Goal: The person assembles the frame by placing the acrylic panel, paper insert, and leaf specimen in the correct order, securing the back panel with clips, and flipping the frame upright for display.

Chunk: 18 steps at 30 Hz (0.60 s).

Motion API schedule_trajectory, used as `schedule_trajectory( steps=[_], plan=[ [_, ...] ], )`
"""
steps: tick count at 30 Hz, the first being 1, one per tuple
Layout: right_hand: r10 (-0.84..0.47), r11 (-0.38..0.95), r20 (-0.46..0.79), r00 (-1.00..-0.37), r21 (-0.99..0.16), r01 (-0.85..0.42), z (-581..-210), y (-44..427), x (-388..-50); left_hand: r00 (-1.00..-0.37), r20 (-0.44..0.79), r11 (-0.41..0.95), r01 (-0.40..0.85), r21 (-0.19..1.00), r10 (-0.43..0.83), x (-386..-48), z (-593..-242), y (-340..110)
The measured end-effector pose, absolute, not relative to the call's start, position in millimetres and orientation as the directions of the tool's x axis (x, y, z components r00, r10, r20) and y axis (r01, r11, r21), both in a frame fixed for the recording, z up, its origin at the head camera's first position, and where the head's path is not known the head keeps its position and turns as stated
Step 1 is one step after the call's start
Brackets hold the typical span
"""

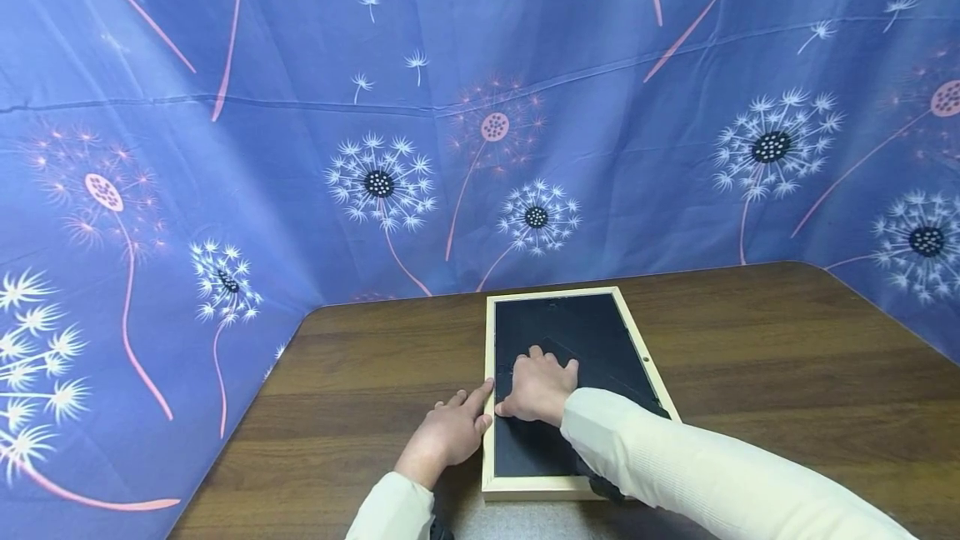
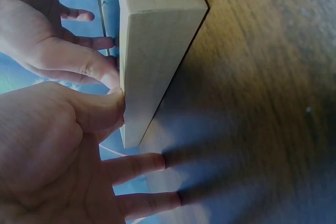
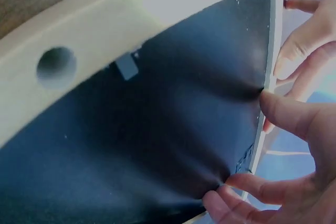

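Note:
A picture frame [image 1: 489, 440] of pale wood lies on the table with its black backing board [image 1: 592, 332] facing up. My left hand [image 1: 448, 433] is at the frame's left side. Its thumb touches the wooden rim [image 2: 157, 45], and two straight fingers reach down toward the tabletop in the left wrist view. Over the left part of the board is my right hand [image 1: 538, 386], with its fingertips on the black surface and its thumb by the rim's inner edge. In the right wrist view a small metal tab [image 3: 126, 66] lies at the board's border, near a round hole [image 3: 56, 67] in the rim.
The brown wooden table [image 1: 787, 357] extends on both sides of the frame. Behind it hangs a blue cloth [image 1: 637, 148] printed with dandelions. My right sleeve [image 1: 675, 448] crosses the frame's lower right corner and covers it.

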State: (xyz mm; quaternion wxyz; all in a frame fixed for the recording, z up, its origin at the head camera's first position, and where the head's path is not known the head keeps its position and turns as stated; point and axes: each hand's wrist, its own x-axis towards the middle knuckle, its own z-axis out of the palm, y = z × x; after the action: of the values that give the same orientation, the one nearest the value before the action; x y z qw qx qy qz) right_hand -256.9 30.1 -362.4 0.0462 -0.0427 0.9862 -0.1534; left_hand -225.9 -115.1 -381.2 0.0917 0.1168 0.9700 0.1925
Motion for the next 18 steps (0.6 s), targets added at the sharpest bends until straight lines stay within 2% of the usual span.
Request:
schedule_trajectory(
  steps=[5, 18],
  plan=[
    [-0.097, 0.946, -0.102, -0.99, -0.318, -0.06, -362.7, 32.6, -255.8, -0.957, -0.135, 0.901, 0.187, 0.391, 0.257, -225.7, -380.7, -115.0],
    [-0.145, 0.945, -0.048, -0.988, -0.303, -0.124, -367.7, 37.4, -254.7, -0.956, -0.122, 0.907, 0.207, 0.368, 0.268, -225.9, -382.2, -114.6]
  ],
)
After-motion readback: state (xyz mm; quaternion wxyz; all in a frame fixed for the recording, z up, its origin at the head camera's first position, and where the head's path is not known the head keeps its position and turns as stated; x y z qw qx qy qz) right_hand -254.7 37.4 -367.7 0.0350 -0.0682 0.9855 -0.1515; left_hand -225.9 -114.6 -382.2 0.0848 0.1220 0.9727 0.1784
